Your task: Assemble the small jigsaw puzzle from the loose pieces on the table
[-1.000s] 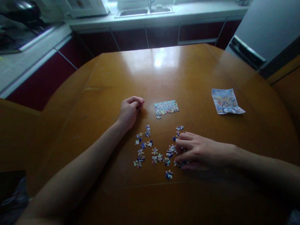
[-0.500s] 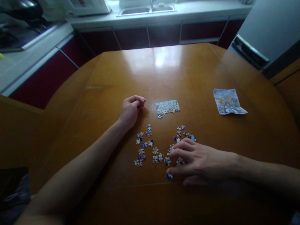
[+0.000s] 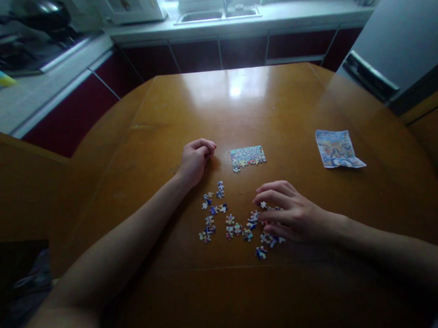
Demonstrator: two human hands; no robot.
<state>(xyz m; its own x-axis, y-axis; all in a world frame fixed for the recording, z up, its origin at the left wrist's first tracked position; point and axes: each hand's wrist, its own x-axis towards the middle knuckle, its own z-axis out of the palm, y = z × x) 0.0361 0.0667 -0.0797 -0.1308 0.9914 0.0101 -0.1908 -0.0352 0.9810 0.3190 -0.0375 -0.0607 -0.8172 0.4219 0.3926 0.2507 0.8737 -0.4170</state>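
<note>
Right fingers (image 3: 274,196) over loose puzzle pieces (image 3: 253,219)

A kitchen, shown by the sink (image 3: 198,16), faucet (image 3: 225,3), stove (image 3: 21,54) and dark-red cabinets (image 3: 196,56).

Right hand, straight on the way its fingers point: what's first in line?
Right hand: most likely the loose puzzle pieces just left of its fingers in the picture. Height is unclear from this one view, so it might pass over them.
</note>
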